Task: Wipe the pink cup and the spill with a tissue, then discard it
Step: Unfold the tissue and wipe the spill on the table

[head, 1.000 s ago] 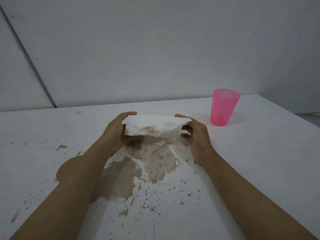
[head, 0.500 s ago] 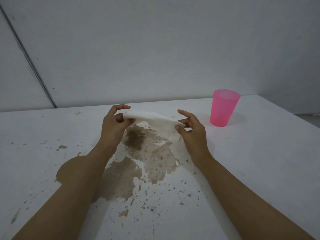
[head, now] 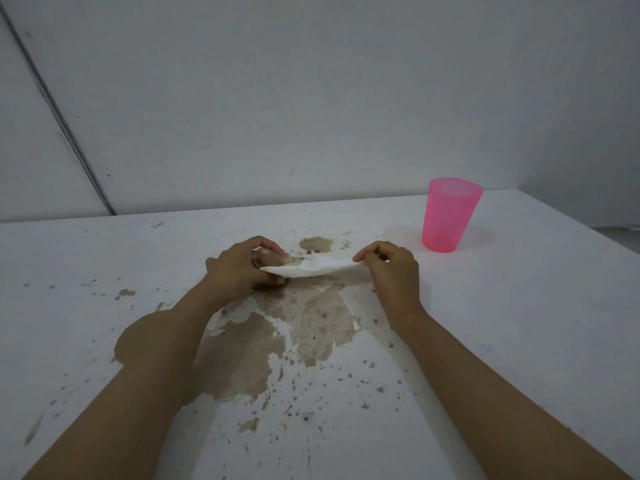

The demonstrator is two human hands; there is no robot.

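Note:
A white tissue [head: 317,266] is stretched flat between my two hands, low over the white table [head: 519,323]. My left hand [head: 242,271] pinches its left end and my right hand [head: 391,268] pinches its right end. Under and in front of the tissue lies a large brown patch [head: 304,317] on the table, with a smaller brown spot [head: 316,244] just behind the hands. The pink cup [head: 450,214] stands upright at the back right, about a hand's width from my right hand.
A grey wall [head: 311,98] rises right behind the table, with a dark line [head: 59,116] running diagonally down its left side. Small brown specks dot the table's left and near parts. The table's right edge slants past the cup.
The tissue, held up and facing me with a brown stain a second ago, has been turned flat and lowered toward the table. Both hands came down with it.

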